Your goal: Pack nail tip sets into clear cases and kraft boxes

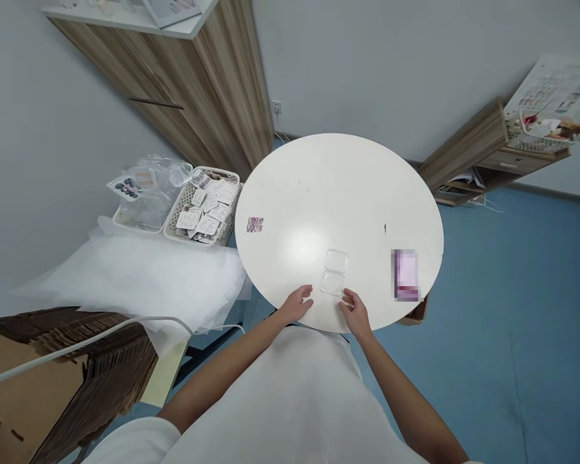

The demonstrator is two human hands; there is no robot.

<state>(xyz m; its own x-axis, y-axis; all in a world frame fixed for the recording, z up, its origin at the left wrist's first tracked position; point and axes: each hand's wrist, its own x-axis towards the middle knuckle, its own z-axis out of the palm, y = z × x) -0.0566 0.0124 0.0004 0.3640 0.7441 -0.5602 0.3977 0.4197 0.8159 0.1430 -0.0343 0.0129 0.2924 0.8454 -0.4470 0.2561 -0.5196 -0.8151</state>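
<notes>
A small clear plastic clamshell case [334, 272] lies opened flat on the round white table [338, 187], near its front edge. My left hand [298, 304] rests on the table just left of the case, fingers loosely curled, holding nothing that I can see. My right hand [354, 311] sits just right of and below the case, fingertips close to its near corner, fingers partly spread. Neither hand grips the case. A small sheet of purple press-on nails [254, 224] lies at the table's left side. A pink blurred flat object [406, 275] lies at the right.
Left of the table stand a white basket of small cards [207, 207] and a tray with clear plastic bags [142, 190], on a surface covered with white sheet. Stacked cardboard [62, 380] is at bottom left. Wooden cabinets stand behind left and right. The floor is blue.
</notes>
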